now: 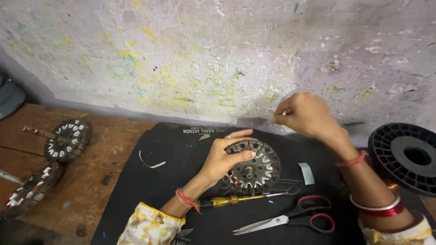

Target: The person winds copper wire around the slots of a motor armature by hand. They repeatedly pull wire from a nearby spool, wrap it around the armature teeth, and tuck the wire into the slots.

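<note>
A round metal motor stator [256, 169] with slotted teeth and a centre shaft stands tilted on a black mat [150, 190]. My left hand [225, 156] grips its left rim, thumb across the front face. My right hand [305, 114] is raised above and to the right of it, fingers pinched together as if on a thin wire that is too fine to see. A bit of copper winding shows at the stator's lower left.
A yellow-handled screwdriver [236, 199] and red-handled scissors [290, 218] lie in front of the stator. A black plastic spool [404, 156] sits at the right. Two more stators [68, 139] [34, 189] rest on the wooden bench at left. White paper strips [307, 173] lie on the mat.
</note>
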